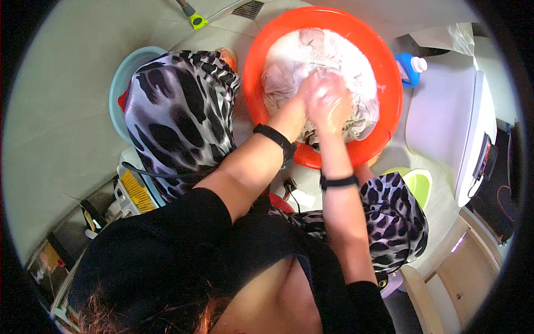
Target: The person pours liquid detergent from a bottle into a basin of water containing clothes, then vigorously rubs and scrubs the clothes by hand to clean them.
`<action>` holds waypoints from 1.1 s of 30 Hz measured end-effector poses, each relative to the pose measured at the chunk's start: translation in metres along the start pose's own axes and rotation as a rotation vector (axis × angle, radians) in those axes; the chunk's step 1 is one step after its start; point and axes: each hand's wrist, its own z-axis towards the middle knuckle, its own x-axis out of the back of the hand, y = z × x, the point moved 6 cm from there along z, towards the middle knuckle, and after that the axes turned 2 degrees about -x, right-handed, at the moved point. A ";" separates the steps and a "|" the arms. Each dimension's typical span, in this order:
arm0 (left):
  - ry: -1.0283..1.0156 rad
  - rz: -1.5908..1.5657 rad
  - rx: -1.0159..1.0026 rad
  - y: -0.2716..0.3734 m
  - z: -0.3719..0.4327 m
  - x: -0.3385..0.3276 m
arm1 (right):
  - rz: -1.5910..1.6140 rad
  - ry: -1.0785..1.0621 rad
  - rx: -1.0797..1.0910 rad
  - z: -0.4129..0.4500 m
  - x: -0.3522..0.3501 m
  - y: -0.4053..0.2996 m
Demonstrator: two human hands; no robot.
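Note:
A large red plastic basin [325, 16] stands on the floor, holding white suds and wet, light-coloured cloth [277, 85]. My left hand [315, 89] and my right hand [331, 104] are pressed together over the middle of the basin, wet and foamy. Black bands circle both wrists. Glare and foam blur the fingers, and whether cloth is held between them cannot be told. More crumpled fabric [363, 115] lies in the suds just right of my hands; a darker piece shows below them near the rim.
A blue bottle with a white cap [411, 70] stands right of the basin, beside a white fixture. A light-blue basin [119, 89] is behind my left knee, a green tub [420, 183] by my right. At left is a yellow-bristled brush [135, 192]; a floor drain [248, 9] lies ahead.

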 end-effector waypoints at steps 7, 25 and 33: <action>0.335 -0.032 0.214 -0.035 -0.005 0.000 | 0.522 -0.130 -0.713 0.029 -0.055 0.151; 0.589 0.469 -0.098 0.048 -0.001 -0.003 | 1.357 -0.414 -1.094 0.090 -0.085 0.279; 0.717 0.777 0.048 0.010 0.007 0.064 | -0.310 -0.681 0.006 0.043 -0.188 0.233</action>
